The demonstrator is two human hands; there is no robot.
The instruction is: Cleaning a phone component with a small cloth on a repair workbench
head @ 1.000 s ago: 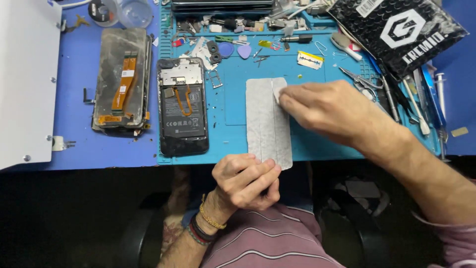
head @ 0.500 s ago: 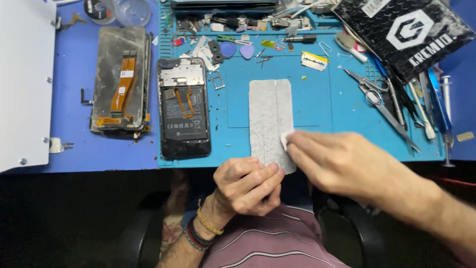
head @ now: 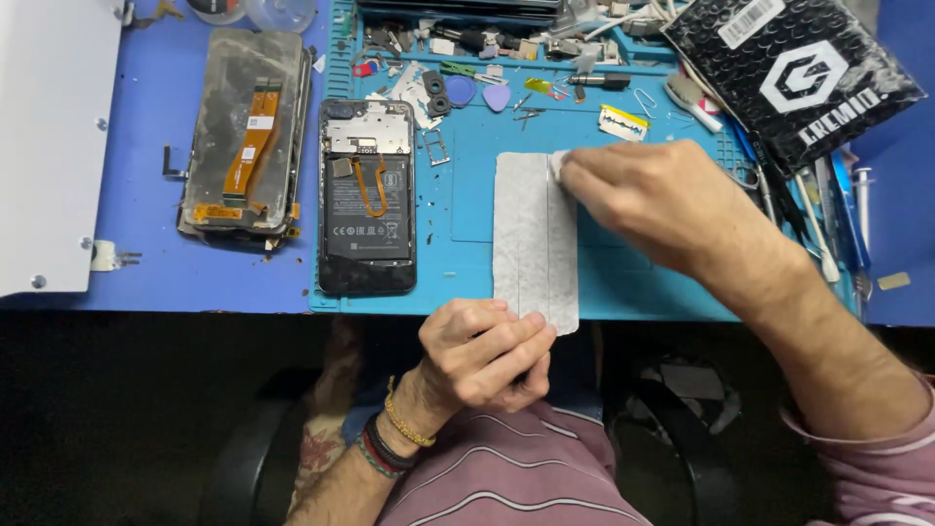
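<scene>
A long pale grey panel (head: 531, 239) lies flat on the teal work mat (head: 633, 282), just right of the frame's centre, its lower end reaching the mat's near edge. The right hand (head: 648, 200) comes in from the lower right and rests on the panel's upper right corner, fingers curled around a small white wad (head: 558, 162) pressed to the surface. The left hand (head: 484, 351) sits at lower centre, loosely closed, its fingertips touching the panel's bottom edge — whether it holds anything cannot be told.

Left of the panel, on the same mat, lies an opened phone (head: 367, 195), back off, battery and orange ribbon cable showing. Further left, on the blue tabletop (head: 146, 273), rests a detached screen assembly (head: 245, 131) with its own orange cable. Picks, screws and small parts crowd the mat's upper edge — among them a blue guitar-style pick (head: 497, 96). A black padded pouch (head: 794, 73) fills the upper right, with tweezers and tools (head: 818, 224) beneath it.
</scene>
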